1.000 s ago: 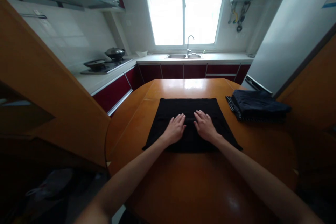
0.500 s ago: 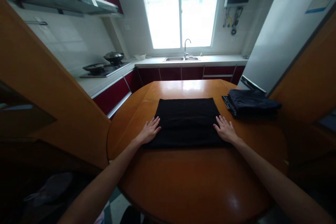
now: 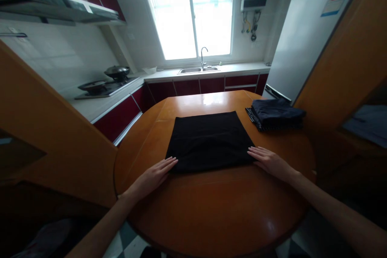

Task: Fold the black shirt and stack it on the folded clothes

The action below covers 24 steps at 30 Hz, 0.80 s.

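Note:
A folded black cloth [image 3: 208, 139] lies flat on the wooden table, roughly rectangular, with faint creases across it. I cannot tell which garment it is. My left hand [image 3: 157, 174] touches its near left corner, the fingers stretched out and held close together. At the near right corner, my right hand [image 3: 270, 162] rests its extended fingertips on the edge of the cloth. The left thumb is mostly hidden, and whether either hand pinches the fabric from below does not show.
A stack of folded dark clothes [image 3: 276, 115] sits at the right of the oval table [image 3: 217, 209]. Beyond are a counter with a sink [image 3: 198, 69], a stove with pans [image 3: 116, 72] and a fridge [image 3: 302, 44]. Wooden panels [image 3: 60, 125] flank the table.
Both hands have slid from the cloth's sides towards me, to its near corners, and their spread fingers have come together. The camera view has turned slightly right.

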Motion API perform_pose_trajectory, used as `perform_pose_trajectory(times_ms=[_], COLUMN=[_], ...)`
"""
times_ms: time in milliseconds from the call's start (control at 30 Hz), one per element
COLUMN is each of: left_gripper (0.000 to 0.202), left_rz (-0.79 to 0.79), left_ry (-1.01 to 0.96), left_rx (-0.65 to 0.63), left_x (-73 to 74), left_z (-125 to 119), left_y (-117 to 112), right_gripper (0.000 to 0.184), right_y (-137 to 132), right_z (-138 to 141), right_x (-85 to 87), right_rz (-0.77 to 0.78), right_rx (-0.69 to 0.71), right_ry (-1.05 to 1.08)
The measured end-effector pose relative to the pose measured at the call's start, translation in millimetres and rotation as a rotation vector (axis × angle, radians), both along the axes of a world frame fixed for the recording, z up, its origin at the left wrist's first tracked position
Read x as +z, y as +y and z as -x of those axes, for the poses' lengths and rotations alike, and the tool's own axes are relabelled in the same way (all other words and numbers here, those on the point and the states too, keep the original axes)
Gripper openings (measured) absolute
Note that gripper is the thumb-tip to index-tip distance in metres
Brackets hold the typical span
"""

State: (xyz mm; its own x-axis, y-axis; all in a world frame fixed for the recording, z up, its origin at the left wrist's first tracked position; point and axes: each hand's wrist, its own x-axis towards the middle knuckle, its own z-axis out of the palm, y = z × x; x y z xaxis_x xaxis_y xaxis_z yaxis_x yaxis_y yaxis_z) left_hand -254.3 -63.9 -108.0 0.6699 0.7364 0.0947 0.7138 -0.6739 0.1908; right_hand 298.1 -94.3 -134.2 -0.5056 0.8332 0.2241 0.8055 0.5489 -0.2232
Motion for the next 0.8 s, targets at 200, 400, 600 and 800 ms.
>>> perform_pose_trajectory(times_ms=[200,400,600,800], left_gripper=[0.064,0.057,0.052,0.029], left_rz=[-0.137,-0.217,0.104,0.383], left_ry=[-0.064,-0.107,-0.191,-0.326], left_rx=[-0.044,-0.107,-0.057,-0.029], left_x=[-2.8,-7.7,38.0,97.2], left_z=[-7,-1,6,7], left_y=[5,-3,-48,-35], right_gripper=[0.058,0.049,0.038,0.039], right_y=[6,0,-39,-32], right_z=[6,-2,-21,-22], right_x=[-6.1,-6.5,28.7,92.1], right_rz=[-0.206,-0.217,0.132,0.432], right_rx=[0.012,0.078,0.109,-0.057], right_ry=[-0.046,0.009,0.273,0.578])
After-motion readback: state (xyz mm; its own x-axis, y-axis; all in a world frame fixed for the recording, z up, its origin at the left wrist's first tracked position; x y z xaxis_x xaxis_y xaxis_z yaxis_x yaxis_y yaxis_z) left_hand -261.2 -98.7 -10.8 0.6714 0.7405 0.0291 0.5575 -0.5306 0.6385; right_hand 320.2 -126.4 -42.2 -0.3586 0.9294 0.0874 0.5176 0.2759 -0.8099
